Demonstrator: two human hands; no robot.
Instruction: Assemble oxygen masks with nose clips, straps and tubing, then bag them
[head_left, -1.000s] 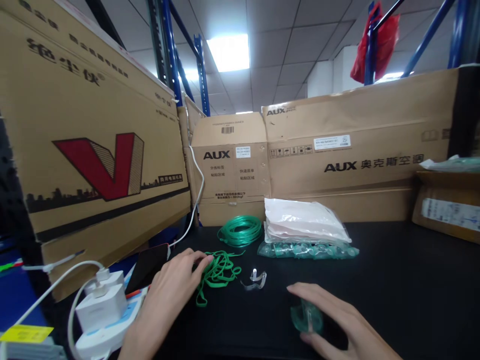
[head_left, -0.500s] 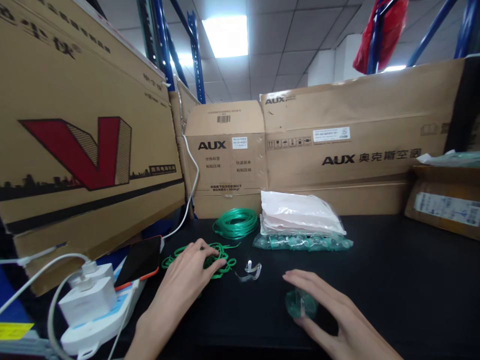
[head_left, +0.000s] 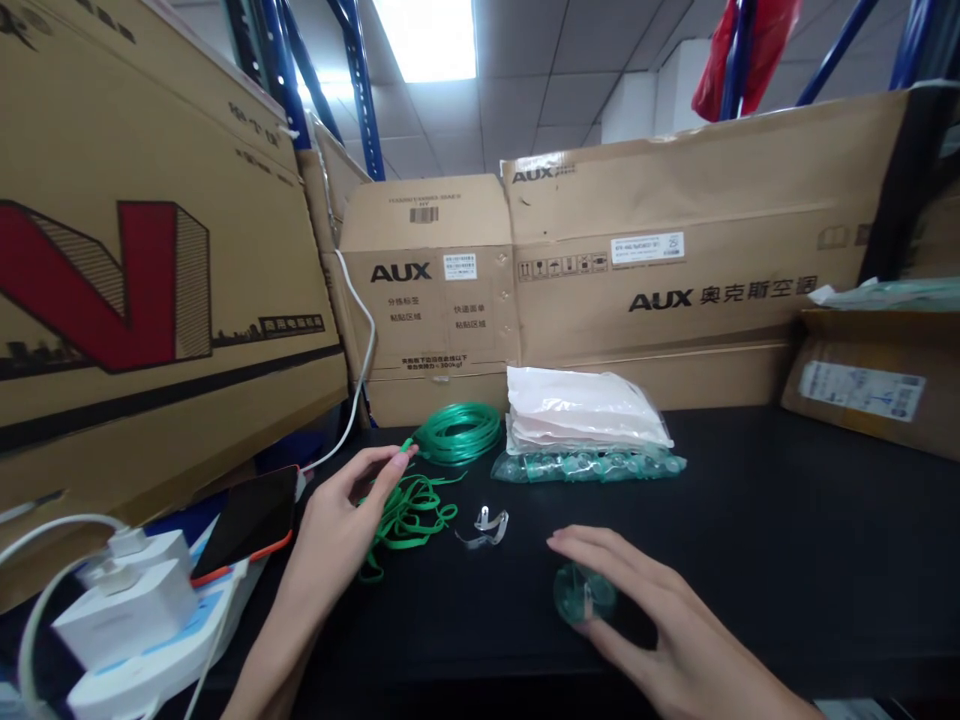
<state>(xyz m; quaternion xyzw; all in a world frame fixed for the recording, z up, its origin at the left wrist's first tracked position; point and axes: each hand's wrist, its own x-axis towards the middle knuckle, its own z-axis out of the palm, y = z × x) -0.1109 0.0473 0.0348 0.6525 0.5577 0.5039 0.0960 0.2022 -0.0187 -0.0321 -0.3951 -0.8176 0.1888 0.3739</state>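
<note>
Strap end (head_left: pixel 406 446) is pinched up by left hand (head_left: pixel 341 515), steadiness being needed; cup (head_left: pixel 576 598) is held, seemingly loosely, by right hand (head_left: pixel 645 605).

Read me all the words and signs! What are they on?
"AUX": middle cardboard box
"分拣标签 粘贴区域": same box, left
"快递面单 粘贴区域": same box, right
"AUX 奥克斯空调": long cardboard box
"AUX": long box, top left
Arrows, umbrella signs: long box
"V": left cardboard box
Too small or blurred: stickers, right box's label, other small print
</note>
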